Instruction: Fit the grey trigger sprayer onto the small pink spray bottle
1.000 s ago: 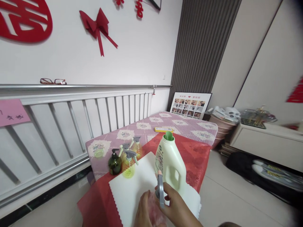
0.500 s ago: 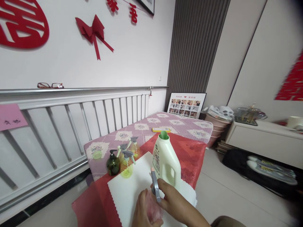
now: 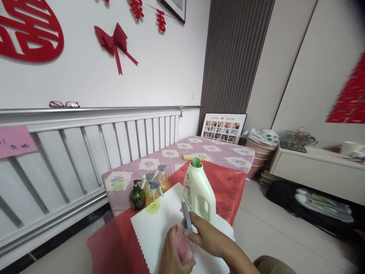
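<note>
Your left hand (image 3: 173,253) is clamped round the pink spray bottle (image 3: 184,246) just in front of the white detergent jug (image 3: 199,193); your right hand (image 3: 207,238) pinches its grey trigger head (image 3: 186,217). You seem mid-twist; next likely needs steady turning.

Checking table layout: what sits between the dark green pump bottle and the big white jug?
In the head view, a yellow spray bottle stands between the dark green pump bottle and the white jug.

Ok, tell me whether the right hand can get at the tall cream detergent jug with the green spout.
Probably yes: the tall cream detergent jug stands just beyond the right hand with nothing between, though that hand grips the grey spray head.
</note>
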A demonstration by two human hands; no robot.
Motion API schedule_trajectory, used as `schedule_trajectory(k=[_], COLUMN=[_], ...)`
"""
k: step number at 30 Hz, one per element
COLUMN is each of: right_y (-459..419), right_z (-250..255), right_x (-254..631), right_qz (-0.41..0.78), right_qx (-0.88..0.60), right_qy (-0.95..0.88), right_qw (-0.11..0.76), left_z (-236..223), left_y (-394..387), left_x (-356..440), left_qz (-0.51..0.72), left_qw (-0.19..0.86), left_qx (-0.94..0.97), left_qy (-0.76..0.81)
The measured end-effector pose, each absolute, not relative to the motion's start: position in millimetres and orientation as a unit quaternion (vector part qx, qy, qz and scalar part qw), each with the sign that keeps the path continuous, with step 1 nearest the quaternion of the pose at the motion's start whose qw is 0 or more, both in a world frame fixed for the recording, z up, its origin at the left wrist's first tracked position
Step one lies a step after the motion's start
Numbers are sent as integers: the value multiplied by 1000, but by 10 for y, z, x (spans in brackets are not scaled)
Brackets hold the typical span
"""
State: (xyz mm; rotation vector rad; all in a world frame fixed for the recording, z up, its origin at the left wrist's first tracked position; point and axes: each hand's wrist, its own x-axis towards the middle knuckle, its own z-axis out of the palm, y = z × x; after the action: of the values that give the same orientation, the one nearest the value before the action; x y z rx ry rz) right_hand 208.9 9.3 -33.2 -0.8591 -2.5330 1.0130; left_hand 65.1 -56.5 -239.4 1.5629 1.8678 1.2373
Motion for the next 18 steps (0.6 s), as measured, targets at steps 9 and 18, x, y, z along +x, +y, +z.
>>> schedule_trajectory(k=[9,18], right_y=[-39,38], right_z=[-440,-350], right_x=[2066,2097], right_qz=[347,368], right_qx=[-315,-275], right_qy=[-865,-874], right_qw=[181,157], left_z=[-2280,-2253], left_y=[-587,-605], left_x=[784,742], left_qz=[501,465], left_qw=[161,188], left_qx=[534,532], left_qy=[661,682])
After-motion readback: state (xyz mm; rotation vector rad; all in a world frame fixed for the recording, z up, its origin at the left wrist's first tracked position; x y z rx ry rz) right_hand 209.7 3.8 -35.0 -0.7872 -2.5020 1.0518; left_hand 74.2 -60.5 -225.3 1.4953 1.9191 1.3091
